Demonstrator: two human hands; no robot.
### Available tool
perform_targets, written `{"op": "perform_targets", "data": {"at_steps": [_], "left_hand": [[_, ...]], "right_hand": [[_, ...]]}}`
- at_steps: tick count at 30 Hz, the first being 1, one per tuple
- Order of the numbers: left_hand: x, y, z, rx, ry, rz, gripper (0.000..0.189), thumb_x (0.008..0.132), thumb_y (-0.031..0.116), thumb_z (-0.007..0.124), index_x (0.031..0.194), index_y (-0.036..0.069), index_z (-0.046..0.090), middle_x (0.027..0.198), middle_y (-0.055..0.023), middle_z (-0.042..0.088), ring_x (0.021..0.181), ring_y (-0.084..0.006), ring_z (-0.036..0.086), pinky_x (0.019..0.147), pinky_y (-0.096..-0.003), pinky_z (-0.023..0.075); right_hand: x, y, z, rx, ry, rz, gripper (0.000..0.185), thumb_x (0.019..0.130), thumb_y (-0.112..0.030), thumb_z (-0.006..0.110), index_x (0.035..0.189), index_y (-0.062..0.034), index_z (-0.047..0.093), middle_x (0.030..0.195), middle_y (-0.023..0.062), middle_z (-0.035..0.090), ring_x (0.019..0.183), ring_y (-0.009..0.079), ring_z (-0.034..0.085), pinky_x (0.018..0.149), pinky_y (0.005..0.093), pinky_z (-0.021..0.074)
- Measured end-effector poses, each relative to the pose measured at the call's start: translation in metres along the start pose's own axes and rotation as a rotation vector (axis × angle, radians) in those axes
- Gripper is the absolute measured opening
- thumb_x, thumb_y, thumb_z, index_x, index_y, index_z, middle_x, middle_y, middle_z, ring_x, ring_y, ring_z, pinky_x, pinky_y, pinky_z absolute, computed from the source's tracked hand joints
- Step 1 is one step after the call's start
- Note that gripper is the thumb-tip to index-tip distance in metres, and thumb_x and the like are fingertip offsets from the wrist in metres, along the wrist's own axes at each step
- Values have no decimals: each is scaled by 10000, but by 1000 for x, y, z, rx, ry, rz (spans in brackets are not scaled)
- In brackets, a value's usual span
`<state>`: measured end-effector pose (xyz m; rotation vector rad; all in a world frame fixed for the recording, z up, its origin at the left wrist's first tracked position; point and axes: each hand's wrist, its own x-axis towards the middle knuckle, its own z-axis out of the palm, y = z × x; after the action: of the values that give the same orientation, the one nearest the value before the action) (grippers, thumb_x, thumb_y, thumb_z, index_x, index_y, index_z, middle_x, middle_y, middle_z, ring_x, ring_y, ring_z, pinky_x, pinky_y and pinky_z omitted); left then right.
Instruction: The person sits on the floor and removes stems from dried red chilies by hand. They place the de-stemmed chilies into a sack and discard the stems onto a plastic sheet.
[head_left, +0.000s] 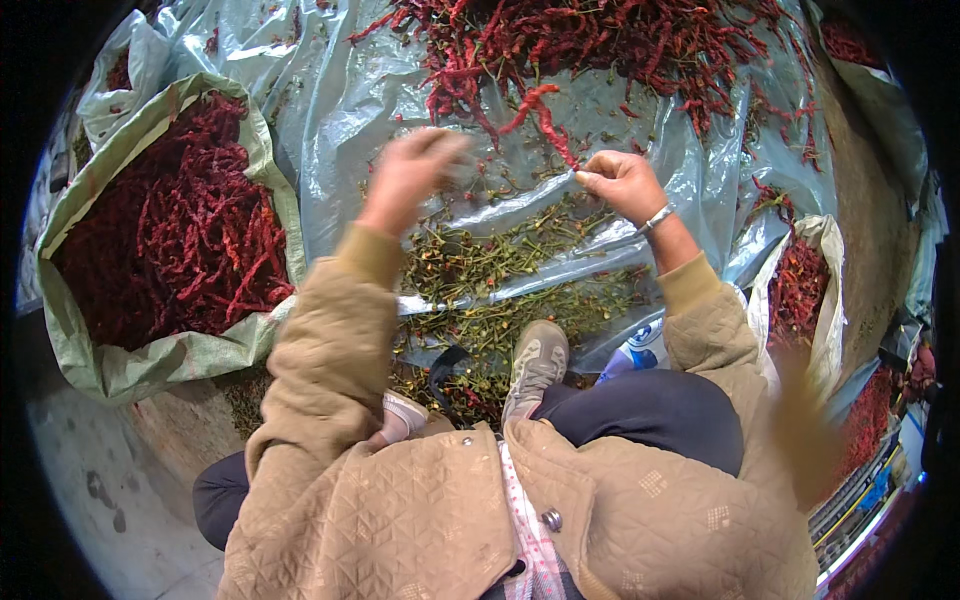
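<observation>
My right hand pinches the end of a long dried red chili pepper between thumb and fingertips, the pepper pointing up and to the left. Blurred by motion, my left hand is above the plastic sheet, left of the pepper; whether its fingers hold anything cannot be told. Beyond both hands lies a large heap of dried red chilies. Green chili stems are strewn over the sheet between my hands and my shoes.
At left stands a wide green woven sack full of dried chilies. A smaller white sack of chilies is at right. Translucent plastic sheeting covers the floor in front. A shoe rests at the edge of the stems.
</observation>
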<state>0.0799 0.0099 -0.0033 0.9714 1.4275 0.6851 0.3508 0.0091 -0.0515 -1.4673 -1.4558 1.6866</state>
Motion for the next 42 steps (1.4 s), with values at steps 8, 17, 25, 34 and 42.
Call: {"op": "perform_targets", "data": {"at_steps": [8, 17, 25, 34, 42], "left_hand": [[15, -50, 109, -137, -21, 127, 133, 764, 114, 627, 777, 4, 553, 653, -47, 555, 559, -126, 511, 509, -259, 413], [1, -80, 49, -70, 132, 89, 111, 697, -7, 552, 791, 18, 499, 749, -85, 581, 684, -178, 563, 634, -295, 455], [49, -56, 22, 576, 302, 326, 265, 697, 136, 648, 874, -14, 521, 747, -136, 553, 712, -236, 558, 647, -334, 440], [30, -31, 13, -671, -81, -150, 113, 824, 156, 580, 823, 48, 548, 639, 22, 472, 484, -50, 351, 435, -196, 282], [9, -40, 48, -467, -41, 4, 87, 818, 124, 584, 835, 56, 531, 630, 27, 481, 508, -54, 406, 454, -200, 322]], "right_hand": [[-1, 18, 32, -133, -9, -22, 96, 703, -119, 609, 706, -23, 603, 623, 76, 587, 551, 155, 550, 528, 294, 429], [19, 9, 33, -717, -762, 58, 251, 670, -288, 651, 656, -38, 627, 631, 155, 591, 571, 278, 569, 584, 377, 457], [87, -1, 42, -392, -11, -234, 184, 726, -200, 617, 734, -17, 615, 688, 150, 591, 608, 262, 574, 581, 334, 452], [50, -9, 52, 164, -64, -156, 218, 838, -181, 564, 956, 1, 591, 763, -27, 581, 668, 58, 503, 613, 212, 420], [33, -21, 60, -119, -129, -277, 154, 786, -135, 608, 727, 3, 572, 652, 16, 562, 596, 55, 476, 544, 224, 406]]}}
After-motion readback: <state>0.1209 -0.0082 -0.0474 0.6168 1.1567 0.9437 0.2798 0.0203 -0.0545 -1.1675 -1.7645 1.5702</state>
